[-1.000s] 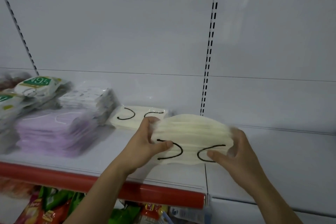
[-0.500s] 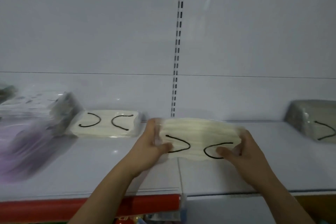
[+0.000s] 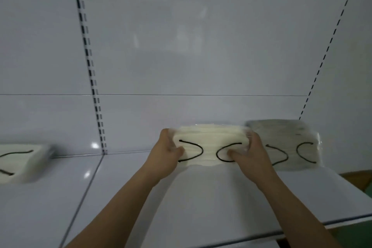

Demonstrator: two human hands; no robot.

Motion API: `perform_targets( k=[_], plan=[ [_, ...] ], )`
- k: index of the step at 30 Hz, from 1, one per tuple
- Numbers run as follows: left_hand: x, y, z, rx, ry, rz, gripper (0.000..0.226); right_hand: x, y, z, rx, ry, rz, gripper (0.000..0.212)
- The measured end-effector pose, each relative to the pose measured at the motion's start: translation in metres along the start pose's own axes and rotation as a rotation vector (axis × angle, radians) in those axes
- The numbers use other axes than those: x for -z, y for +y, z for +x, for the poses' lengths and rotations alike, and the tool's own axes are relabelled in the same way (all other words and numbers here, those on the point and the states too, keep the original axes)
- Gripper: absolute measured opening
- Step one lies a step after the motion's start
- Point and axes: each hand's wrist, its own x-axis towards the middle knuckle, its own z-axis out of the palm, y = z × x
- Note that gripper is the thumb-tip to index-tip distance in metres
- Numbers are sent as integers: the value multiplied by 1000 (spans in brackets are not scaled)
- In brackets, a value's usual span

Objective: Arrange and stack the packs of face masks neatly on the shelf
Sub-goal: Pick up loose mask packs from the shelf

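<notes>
I hold a cream pack of face masks [image 3: 209,145] with black ear loops between both hands, just above the white shelf [image 3: 201,197] near the back panel. My left hand [image 3: 167,155] grips its left end and my right hand [image 3: 249,153] grips its right end. A grey pack of masks [image 3: 289,139] with black loops lies on the shelf right beside it, touching or nearly touching my right hand. Another cream pack [image 3: 22,161] lies far left on the adjoining shelf section, blurred.
A slotted upright [image 3: 90,78] divides the white back panel, and a second upright [image 3: 326,54] runs at the right. The shelf's right end [image 3: 358,193] drops off to a green and brown floor area. A seam [image 3: 88,185] separates the two shelf boards.
My view and both hands have swung right with the cream pack. The purple and boxed packs at the left have left the view; the grey pack is now right beside the held one.
</notes>
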Motion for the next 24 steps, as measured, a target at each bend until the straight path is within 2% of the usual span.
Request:
perform_targets(
  k=[5,10,12,15,18,21,24],
  plan=[
    [-36,1,30,97,149,-29,46,-6,15,45,13,-13,-1,74],
    [-53,-12,37,179,205,-30,50,-20,28,52,14,-30,-35,94],
    [-53,-13,34,174,199,-5,53,-20,28,49,92,-20,-107,98],
    [-55,-12,31,180,201,29,45,-17,25,47,343,-7,-417,98],
    [-60,-6,29,172,229,22,32,-16,29,49,544,-79,-752,98],
    [-66,6,24,122,216,-38,33,-15,43,59,598,-138,-967,100],
    [-71,10,23,69,204,-35,37,-13,48,66,616,-177,-1037,92]
  ],
)
